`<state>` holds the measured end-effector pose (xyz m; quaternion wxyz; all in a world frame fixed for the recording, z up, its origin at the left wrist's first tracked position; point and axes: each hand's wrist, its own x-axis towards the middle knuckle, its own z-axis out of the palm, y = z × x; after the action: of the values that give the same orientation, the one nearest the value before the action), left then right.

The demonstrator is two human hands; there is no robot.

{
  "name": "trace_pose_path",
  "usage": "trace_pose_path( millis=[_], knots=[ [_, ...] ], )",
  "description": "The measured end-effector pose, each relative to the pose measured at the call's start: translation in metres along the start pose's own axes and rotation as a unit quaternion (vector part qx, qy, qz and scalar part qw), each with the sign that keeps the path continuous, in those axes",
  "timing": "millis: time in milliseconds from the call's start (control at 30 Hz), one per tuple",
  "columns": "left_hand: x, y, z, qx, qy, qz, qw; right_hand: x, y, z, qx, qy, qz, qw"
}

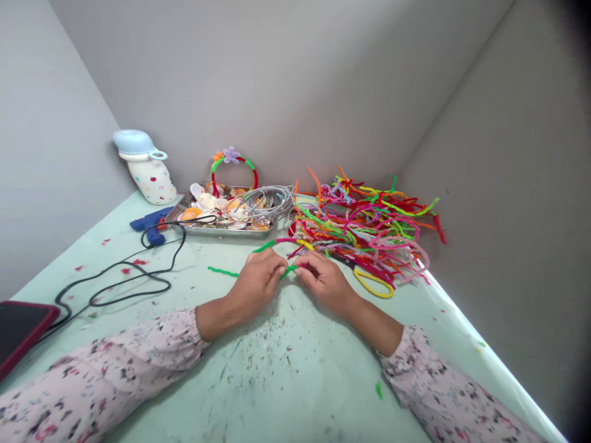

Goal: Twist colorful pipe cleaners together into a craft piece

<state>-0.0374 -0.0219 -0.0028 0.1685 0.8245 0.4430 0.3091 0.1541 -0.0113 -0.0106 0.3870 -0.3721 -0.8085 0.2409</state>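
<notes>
My left hand (258, 282) is closed, its thumb and finger pinching a green pipe cleaner (222, 271) whose loose end sticks out to the left. Facing it, my right hand (327, 284) pinches a curved band of pipe cleaners (287, 240) with green, magenta and yellow stretches. The band arches behind both hands, and a short green piece spans the small gap between the fingertips. Parts of it are hidden by my fingers. Just right of my right hand lie scissors with a yellow handle (376, 286), partly under a heap of colourful pipe cleaners (360, 227).
A metal tray (221, 232) holds shell-like scraps, a grey cable coil (270, 202) and an upright pipe-cleaner hoop (254, 174) with flowers. A blue glue gun (150, 223) with black cord, a white bottle (150, 178) and a red-edged device (23, 335) are at left.
</notes>
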Motion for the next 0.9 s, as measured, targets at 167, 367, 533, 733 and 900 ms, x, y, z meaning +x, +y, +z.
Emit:
trace_pose_path(
  millis=[167,367,533,733,900],
  knots=[
    [0.000,0.000,0.001,0.008,-0.008,-0.001,1.000,0.000,-0.001,0.000,-0.002,-0.002,-0.003,1.000],
    [0.000,0.000,0.001,0.016,-0.009,0.000,1.000,-0.001,0.001,0.001,0.004,-0.009,0.007,1.000],
    [0.000,-0.001,0.002,0.013,-0.005,0.001,1.000,0.000,0.001,0.001,0.009,-0.010,0.010,1.000],
    [-0.003,0.005,-0.001,0.026,0.061,0.018,0.998,-0.001,0.003,0.002,0.028,0.006,0.041,0.999],
    [-0.012,0.017,-0.007,0.063,0.196,0.079,0.975,-0.002,0.005,0.002,0.079,0.055,0.069,0.993]
  ],
)
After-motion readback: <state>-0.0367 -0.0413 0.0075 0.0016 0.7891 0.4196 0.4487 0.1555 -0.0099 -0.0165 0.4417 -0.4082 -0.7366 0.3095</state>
